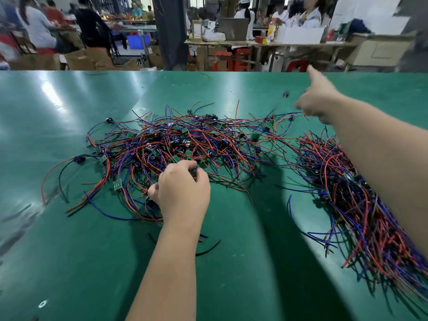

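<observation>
A tangled pile of red, blue and black wire assemblies (185,144) with small green circuit boards lies mid-table. My left hand (183,188) reaches into the pile's near edge, fingers curled round some wires there. My right hand (317,100) is raised above the pile's far right end, with the index finger pointing away and the other fingers curled. A blurred wire with a black part (286,94) hangs just left of it and seems to run into that hand's pinch. A second, straighter bundle of wire assemblies (361,205) lies along the right, under my right forearm.
The green table (69,251) stretches wide, its far edge running across the frame. A small white scrap (42,303) lies near the front left. Beyond the table, people sit at other benches among cardboard boxes and red stools.
</observation>
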`<state>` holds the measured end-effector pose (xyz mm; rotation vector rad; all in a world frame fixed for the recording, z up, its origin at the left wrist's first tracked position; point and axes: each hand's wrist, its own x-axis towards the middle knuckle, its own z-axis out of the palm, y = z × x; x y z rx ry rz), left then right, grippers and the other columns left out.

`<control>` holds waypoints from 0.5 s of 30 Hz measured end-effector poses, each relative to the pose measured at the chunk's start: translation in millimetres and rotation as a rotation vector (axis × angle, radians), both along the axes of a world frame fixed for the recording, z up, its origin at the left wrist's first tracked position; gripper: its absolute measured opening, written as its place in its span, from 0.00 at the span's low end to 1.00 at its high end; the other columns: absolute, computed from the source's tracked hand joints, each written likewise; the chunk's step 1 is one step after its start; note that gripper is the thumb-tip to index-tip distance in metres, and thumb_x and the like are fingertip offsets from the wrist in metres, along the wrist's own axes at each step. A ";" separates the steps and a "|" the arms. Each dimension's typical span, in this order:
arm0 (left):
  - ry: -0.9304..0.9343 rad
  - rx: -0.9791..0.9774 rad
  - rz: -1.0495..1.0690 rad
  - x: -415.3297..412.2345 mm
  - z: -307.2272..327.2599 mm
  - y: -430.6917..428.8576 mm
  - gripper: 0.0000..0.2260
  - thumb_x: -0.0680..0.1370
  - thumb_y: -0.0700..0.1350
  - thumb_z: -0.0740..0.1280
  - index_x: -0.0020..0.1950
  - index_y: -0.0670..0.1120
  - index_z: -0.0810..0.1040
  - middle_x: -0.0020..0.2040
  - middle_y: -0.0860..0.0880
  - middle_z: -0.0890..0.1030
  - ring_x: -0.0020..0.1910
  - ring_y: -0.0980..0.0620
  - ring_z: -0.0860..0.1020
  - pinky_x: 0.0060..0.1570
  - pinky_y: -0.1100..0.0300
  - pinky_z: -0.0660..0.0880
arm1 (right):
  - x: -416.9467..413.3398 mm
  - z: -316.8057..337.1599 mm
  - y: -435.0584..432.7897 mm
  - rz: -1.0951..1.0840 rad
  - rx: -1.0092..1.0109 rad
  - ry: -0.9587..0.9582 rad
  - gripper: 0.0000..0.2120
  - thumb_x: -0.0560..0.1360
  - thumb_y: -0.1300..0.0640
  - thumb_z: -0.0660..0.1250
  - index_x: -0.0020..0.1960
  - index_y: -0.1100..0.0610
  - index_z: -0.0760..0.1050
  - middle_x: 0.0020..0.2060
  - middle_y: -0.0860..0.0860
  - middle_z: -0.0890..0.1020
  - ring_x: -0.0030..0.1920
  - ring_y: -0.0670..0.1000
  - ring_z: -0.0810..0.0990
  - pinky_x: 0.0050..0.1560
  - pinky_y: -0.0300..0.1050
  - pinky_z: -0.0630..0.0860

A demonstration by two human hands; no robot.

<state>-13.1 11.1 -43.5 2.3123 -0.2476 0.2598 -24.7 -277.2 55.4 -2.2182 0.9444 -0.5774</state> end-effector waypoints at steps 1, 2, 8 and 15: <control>-0.016 -0.116 -0.027 -0.3 1.1 0.5 0.09 0.78 0.49 0.63 0.55 0.54 0.79 0.49 0.51 0.80 0.46 0.51 0.76 0.56 0.53 0.68 | -2.4 -5.4 3.5 -0.015 -0.018 0.061 0.36 0.75 0.70 0.60 0.77 0.48 0.50 0.70 0.56 0.68 0.31 0.48 0.71 0.19 0.36 0.66; -0.019 -0.245 -0.063 -1.0 2.4 0.5 0.08 0.77 0.48 0.64 0.53 0.53 0.80 0.49 0.51 0.81 0.43 0.52 0.76 0.50 0.55 0.71 | -5.7 -9.4 9.4 -0.022 -0.032 0.071 0.34 0.75 0.69 0.60 0.76 0.50 0.55 0.67 0.57 0.71 0.32 0.48 0.72 0.21 0.38 0.68; -0.015 -0.800 -0.256 -12.3 16.8 -6.0 0.06 0.75 0.41 0.69 0.47 0.51 0.84 0.45 0.49 0.84 0.39 0.58 0.79 0.40 0.67 0.73 | -41.3 -35.4 74.5 0.208 0.545 -0.090 0.13 0.80 0.55 0.61 0.49 0.65 0.76 0.39 0.60 0.82 0.31 0.52 0.80 0.29 0.40 0.76; 0.078 -0.646 -0.895 -45.1 22.4 -16.0 0.10 0.66 0.36 0.64 0.32 0.45 0.84 0.39 0.51 0.84 0.43 0.56 0.81 0.47 0.64 0.73 | -90.3 -69.2 119.0 0.370 1.030 -0.348 0.17 0.66 0.44 0.68 0.40 0.58 0.82 0.31 0.51 0.80 0.23 0.43 0.71 0.22 0.33 0.69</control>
